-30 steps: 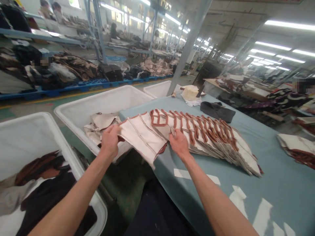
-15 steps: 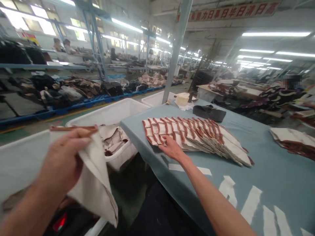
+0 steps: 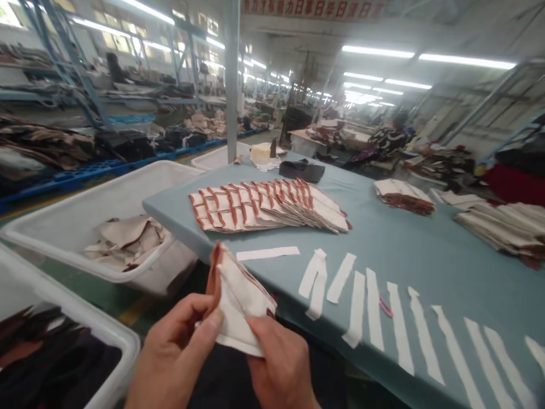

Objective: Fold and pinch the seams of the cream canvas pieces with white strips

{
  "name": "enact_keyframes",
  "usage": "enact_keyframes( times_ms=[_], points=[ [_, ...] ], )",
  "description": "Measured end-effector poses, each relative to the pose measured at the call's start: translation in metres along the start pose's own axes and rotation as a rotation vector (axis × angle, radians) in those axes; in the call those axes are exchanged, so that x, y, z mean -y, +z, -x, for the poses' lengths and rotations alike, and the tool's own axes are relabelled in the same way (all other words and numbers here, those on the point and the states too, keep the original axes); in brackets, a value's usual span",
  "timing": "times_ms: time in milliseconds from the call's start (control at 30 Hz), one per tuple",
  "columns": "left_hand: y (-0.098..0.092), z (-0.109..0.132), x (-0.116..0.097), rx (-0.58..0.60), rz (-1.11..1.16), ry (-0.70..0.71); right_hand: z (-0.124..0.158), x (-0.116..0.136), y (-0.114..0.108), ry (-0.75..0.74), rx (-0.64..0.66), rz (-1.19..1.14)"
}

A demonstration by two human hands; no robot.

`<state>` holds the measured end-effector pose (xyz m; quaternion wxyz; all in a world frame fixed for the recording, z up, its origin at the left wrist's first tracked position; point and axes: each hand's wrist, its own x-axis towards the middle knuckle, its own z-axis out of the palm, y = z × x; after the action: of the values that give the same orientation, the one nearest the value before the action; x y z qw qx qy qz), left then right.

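Both my hands hold one cream fabric piece with brown trim close to my body, in front of the table's near edge. My left hand pinches its left side with thumb on top. My right hand grips its lower right corner. Farther off, a fanned row of the same cream and brown pieces lies on the blue-grey table. Neither hand touches that row.
Several white tape strips are stuck along the table's near edge. White bins stand at the left, one with cream scraps, one with dark fabric. More fabric stacks lie at the right. A person works at a far table.
My left hand brought the fabric piece in from the left toward my body. My right hand left the fanned row and took hold of the piece too. The view swung right.
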<state>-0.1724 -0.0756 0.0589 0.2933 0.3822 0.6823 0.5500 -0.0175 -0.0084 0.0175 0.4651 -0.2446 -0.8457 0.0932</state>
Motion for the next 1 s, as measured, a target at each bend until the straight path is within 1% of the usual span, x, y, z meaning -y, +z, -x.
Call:
enact_keyframes(
  times_ms=[67,133,233,333,433,533,633,700,733,767,800,867,900,933,1000],
  points=[
    [0.009,0.008,-0.009,0.177,-0.039,0.023,0.013,-0.012,-0.024,-0.013,0.081,0.053],
    [0.014,0.012,-0.017,0.322,-0.083,0.081,0.026,-0.016,-0.048,-0.005,0.148,0.097],
    [0.022,0.012,-0.023,0.472,-0.130,0.159,0.041,-0.017,-0.073,-0.010,0.232,0.159],
    [0.032,0.008,-0.021,0.556,-0.163,0.232,0.048,-0.018,-0.086,0.009,0.276,0.233],
    [0.042,0.004,-0.015,0.611,-0.204,0.295,0.053,-0.019,-0.092,0.075,0.291,0.233],
    [0.048,0.001,-0.009,0.655,-0.237,0.354,0.058,-0.016,-0.097,0.182,0.315,0.161],
    [0.048,0.000,-0.005,0.719,-0.232,0.356,0.062,-0.008,-0.102,0.324,0.317,0.068],
    [0.045,0.001,-0.003,0.710,-0.259,0.362,0.062,-0.004,-0.100,0.459,0.303,-0.039],
    [0.044,0.002,-0.001,0.701,-0.275,0.356,0.064,-0.003,-0.096,0.552,0.295,-0.112],
    [0.044,0.003,0.003,0.700,-0.281,0.334,0.066,-0.004,-0.089,0.659,0.293,-0.200],
    [0.046,0.004,0.010,0.720,-0.257,0.281,0.070,-0.006,-0.080,0.781,0.303,-0.300],
    [0.057,0.007,0.032,0.772,-0.162,0.119,0.085,-0.014,-0.053,1.021,0.354,-0.489],
    [0.066,0.010,0.046,0.805,-0.072,0.002,0.095,-0.018,-0.038,1.135,0.388,-0.577],
    [0.075,0.012,0.062,0.808,-0.046,-0.050,0.106,-0.021,-0.024,1.192,0.412,-0.592],
    [0.095,0.014,0.094,0.770,-0.040,-0.104,0.127,-0.027,-0.001,1.250,0.439,-0.580]
  ],
)
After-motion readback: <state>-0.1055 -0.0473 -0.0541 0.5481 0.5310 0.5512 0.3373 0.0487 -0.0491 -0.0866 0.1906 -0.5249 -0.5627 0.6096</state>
